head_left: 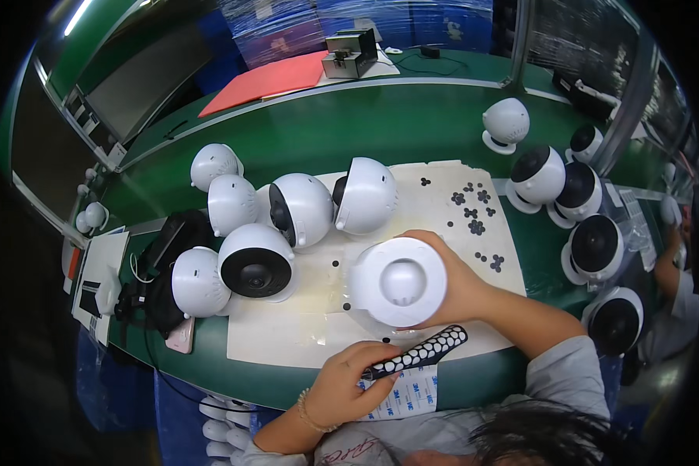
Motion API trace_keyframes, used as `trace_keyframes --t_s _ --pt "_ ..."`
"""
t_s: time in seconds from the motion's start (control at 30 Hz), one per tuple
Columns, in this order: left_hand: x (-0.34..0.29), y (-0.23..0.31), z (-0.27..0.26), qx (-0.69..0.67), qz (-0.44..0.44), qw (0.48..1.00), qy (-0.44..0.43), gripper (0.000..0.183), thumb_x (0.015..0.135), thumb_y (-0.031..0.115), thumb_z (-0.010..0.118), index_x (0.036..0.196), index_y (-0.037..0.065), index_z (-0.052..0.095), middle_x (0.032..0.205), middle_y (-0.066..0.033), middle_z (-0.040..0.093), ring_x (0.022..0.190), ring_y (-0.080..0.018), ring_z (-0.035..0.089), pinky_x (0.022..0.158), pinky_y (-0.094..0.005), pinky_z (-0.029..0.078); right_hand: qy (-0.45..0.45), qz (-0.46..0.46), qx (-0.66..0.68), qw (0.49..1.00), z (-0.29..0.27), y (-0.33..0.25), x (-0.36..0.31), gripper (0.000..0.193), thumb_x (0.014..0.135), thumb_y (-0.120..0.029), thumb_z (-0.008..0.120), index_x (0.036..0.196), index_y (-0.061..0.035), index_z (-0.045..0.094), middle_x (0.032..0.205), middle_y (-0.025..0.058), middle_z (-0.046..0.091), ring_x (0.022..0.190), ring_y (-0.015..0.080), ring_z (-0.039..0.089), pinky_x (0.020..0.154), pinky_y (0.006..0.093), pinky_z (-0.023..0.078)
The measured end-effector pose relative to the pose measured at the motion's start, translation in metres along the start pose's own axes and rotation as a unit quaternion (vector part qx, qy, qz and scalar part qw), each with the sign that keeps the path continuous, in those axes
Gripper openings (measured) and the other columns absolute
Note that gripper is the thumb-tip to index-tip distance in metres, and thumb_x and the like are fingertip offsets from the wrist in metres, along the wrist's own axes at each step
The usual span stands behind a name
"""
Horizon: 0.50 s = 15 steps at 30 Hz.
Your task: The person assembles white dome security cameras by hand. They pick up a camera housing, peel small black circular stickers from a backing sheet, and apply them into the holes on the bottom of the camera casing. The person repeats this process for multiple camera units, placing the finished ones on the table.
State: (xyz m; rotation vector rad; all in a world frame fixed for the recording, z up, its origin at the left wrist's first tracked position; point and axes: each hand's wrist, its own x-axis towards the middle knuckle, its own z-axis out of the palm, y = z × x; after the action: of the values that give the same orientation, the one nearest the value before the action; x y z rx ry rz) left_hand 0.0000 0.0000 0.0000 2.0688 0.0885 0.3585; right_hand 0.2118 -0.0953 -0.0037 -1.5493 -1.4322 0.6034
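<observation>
My right hand (457, 281) is wrapped round a white dome-shaped security camera (371, 311), its round base (432, 278) turned up toward me. The base has a ring with a recessed middle. In my left hand (356, 382) is a slim black tool with white oval spots (419, 353), gripped at its lower left end and slanting up to the right, just below the camera. I cannot make out its exact kind. Under it, by my left fingers, lies a sheet of white backing paper with blue print (412, 398). A bracelet (312, 412) circles my left wrist.
Several white cameras, some with black fronts (256, 262), stand left of centre; more (596, 247) line the right edge. Small black round pads (476, 210) dot the cream board (303, 346). A black bag-like bundle (163, 287) and cable lie left. A metal box (349, 54) stands behind.
</observation>
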Motion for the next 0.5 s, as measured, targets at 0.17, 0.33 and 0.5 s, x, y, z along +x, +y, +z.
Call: trace_keyframes --t_s 0.17,0.33,0.5 --pt "0.008 0.003 -0.001 -0.039 -0.041 0.998 -0.021 0.034 0.071 0.006 0.063 0.104 0.002 0.057 0.096 -0.0149 0.060 0.085 -0.0267 0.060 0.074 -0.0318 0.048 -0.034 -0.030 -0.085 0.995 -0.018 0.006 -0.002 0.099 0.051 -0.029 0.082 0.131 -0.0052 0.029 0.133 0.0143 0.033 0.120 0.0297 0.038 0.100 0.0390 0.032" --pt "-0.008 -0.008 -0.002 -0.024 0.037 0.999 0.007 0.034 0.069 0.006 0.064 0.103 0.002 0.059 0.095 -0.0142 0.061 0.085 -0.0271 0.060 0.074 -0.0315 0.048 -0.083 0.086 -0.060 0.991 -0.077 0.030 0.042 0.097 0.059 -0.028 0.077 0.136 -0.0065 0.021 0.138 0.0143 0.027 0.125 0.0315 0.032 0.102 0.0427 0.028" --pt "-0.013 -0.016 -0.006 -0.035 0.093 0.995 0.007 0.037 0.067 0.005 0.065 0.103 0.002 0.059 0.099 -0.0128 0.061 0.085 -0.0265 0.060 0.074 -0.0315 0.048 0.028 0.075 -0.030 0.996 -0.042 0.019 0.117 0.098 0.055 -0.038 0.077 0.134 -0.0059 0.028 0.137 0.0204 0.026 0.125 0.0345 0.031 0.100 0.0370 0.030"
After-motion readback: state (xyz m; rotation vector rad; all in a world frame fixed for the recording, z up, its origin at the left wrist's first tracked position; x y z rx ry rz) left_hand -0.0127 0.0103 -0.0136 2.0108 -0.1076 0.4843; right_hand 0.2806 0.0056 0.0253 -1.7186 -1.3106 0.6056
